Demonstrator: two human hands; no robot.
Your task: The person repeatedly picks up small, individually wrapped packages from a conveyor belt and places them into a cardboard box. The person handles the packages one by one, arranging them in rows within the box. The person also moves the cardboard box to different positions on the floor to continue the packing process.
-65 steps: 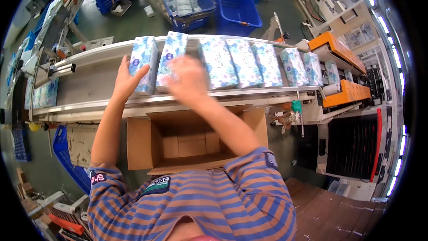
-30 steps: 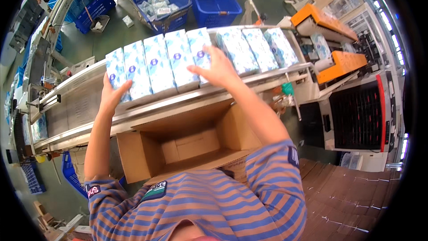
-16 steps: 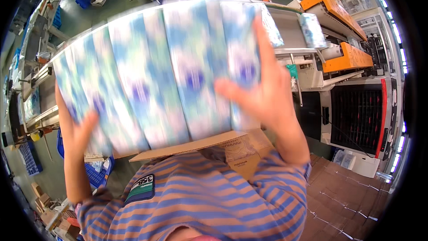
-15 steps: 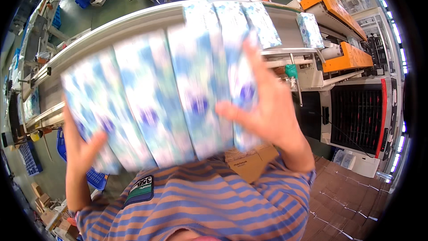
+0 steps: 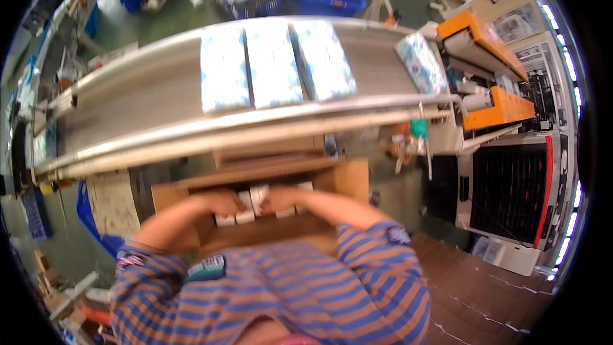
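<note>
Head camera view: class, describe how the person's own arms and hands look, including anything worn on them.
The left hand and right hand show no gloves; blur hides finer detail. The left forearm and right forearm are uncovered. The left sleeve and right sleeve are short, striped blue and brown, each bearing a dark patch with pale markings.

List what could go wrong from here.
1. The left hand and right hand are down among the packs in the carton, so fingers might get pinched or a pack dented.
2. The askew pack near the orange guides could snag on the near rail if the belt runs.
3. With both hands busy, the three packs on the belt could bunch up.
</note>
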